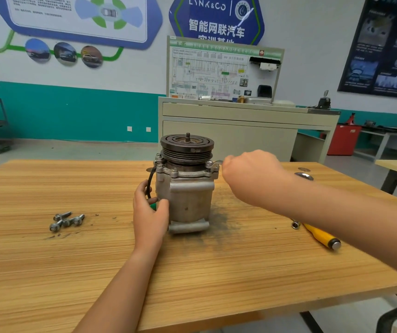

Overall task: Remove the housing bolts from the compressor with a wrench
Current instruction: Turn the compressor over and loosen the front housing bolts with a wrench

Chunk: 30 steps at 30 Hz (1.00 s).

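Note:
A grey metal compressor [187, 188] stands upright on the wooden table [96, 260], its dark pulley on top. Bolts sit in its upper flange, one at the right [209, 163]. My left hand [150, 212] grips the compressor's left side by a black cable and green plug. My right hand [252, 174] is curled round a wrench, of which only the metal tip [219, 162] shows, next to the right flange bolt. Several removed bolts [66, 221] lie on the table at the left.
A yellow-handled tool [322, 236] and a small nut [296, 224] lie at the right under my forearm. Round metal parts [304, 175] sit at the far right. Dark grime stains the wood around the compressor. A beige cabinet [240, 126] stands behind the table.

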Each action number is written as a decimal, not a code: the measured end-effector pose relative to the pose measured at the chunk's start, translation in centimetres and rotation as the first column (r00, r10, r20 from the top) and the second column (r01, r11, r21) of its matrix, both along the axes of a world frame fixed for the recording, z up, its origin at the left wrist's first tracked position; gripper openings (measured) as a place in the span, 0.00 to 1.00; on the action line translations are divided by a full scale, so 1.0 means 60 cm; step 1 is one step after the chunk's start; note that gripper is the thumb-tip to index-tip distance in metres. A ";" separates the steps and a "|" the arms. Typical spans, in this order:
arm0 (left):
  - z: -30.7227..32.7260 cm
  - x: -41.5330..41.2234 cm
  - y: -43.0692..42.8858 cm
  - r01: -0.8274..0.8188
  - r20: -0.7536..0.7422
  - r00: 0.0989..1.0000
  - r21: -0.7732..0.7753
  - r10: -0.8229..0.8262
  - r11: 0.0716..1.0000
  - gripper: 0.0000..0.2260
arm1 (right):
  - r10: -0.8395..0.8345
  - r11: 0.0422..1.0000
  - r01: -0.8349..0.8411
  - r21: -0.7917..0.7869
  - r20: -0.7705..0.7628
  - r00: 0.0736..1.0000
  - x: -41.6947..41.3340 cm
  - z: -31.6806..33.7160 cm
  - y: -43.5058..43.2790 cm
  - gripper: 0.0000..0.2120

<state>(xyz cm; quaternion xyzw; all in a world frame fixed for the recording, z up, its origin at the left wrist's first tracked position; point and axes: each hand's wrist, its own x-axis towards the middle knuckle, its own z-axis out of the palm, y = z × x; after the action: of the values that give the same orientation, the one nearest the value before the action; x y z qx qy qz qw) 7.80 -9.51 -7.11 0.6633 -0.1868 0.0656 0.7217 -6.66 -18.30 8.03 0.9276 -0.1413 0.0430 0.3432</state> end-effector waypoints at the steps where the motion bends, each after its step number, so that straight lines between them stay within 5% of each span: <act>1: 0.000 -0.001 0.001 0.001 0.002 1.000 0.001 -0.001 1.000 0.26 | 0.013 1.000 -0.013 -0.015 -0.015 1.000 0.000 0.003 -0.009 0.10; 7: -0.001 -0.003 -0.001 -0.010 0.001 1.000 0.001 0.010 1.000 0.25 | 0.024 0.992 -0.032 -0.122 -0.070 0.997 0.026 0.024 -0.064 0.10; 14: 0.000 -0.001 -0.001 -0.006 0.009 1.000 0.007 0.006 1.000 0.25 | 0.185 0.980 -0.171 -0.101 0.154 0.970 0.096 -0.018 -0.132 0.16; 17: 0.000 0.001 -0.002 -0.005 0.001 1.000 0.010 0.005 1.000 0.25 | 0.210 0.975 -0.222 0.010 0.296 0.932 0.108 -0.039 -0.140 0.15; 19: 0.000 0.002 -0.002 -0.008 -0.001 1.000 0.012 0.008 1.000 0.25 | 0.148 0.949 -0.268 0.163 0.520 0.841 0.098 -0.039 -0.139 0.11; 22: 0.000 0.002 -0.003 -0.014 -0.001 1.000 0.006 0.014 1.000 0.25 | -0.010 0.780 -0.467 0.417 0.754 0.657 0.058 -0.031 -0.133 0.11; 24: 0.000 0.002 -0.003 -0.013 -0.001 1.000 0.005 0.013 1.000 0.25 | -0.016 0.758 -0.463 0.460 0.722 0.691 0.026 -0.022 -0.119 0.11; 27: 0.001 0.001 -0.002 -0.006 -0.002 1.000 0.005 0.006 1.000 0.25 | -0.031 0.871 -0.217 0.442 0.490 0.871 -0.009 -0.019 -0.092 0.09; 30: 0.001 -0.001 -0.001 0.002 0.002 1.000 0.003 -0.002 1.000 0.25 | -0.078 0.910 -0.076 0.408 0.348 0.934 -0.015 -0.027 -0.066 0.06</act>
<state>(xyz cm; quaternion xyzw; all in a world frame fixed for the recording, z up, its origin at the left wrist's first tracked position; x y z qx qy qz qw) 7.74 -9.54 -7.07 0.6640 -0.1883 0.0653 0.7207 -7.57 -22.24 6.44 0.9557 -0.2075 0.1793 0.1068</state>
